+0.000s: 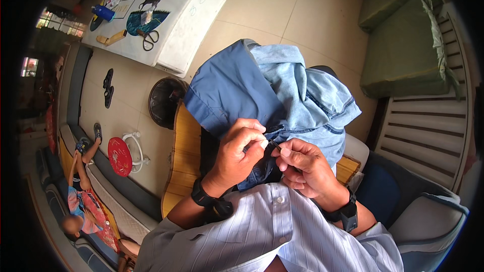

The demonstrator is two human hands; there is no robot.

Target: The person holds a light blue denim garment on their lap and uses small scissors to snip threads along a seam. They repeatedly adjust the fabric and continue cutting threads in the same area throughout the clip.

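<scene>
Over my lap lie light blue denim jeans (322, 90) and a darker blue cloth garment (232, 90), bunched together. My left hand (239, 148) is closed in a pinch, thumb against index finger, just above the cloth; what it pinches is too small to make out. Close beside it, my right hand (305, 163) pinches a thin dark strip (274, 145) between thumb and index finger, its other fingers curled. The strip runs from there toward my left fingertips. Dark blue denim shows beneath both hands.
A white table (171, 35) at the far left bears scissors (149, 40), a blue bottle (103, 12) and other items. Nearer are a black bin (164, 102) and a red-topped stool (119, 157). A person (80, 216) reclines at left. A slatted bench (423, 131) stands at right.
</scene>
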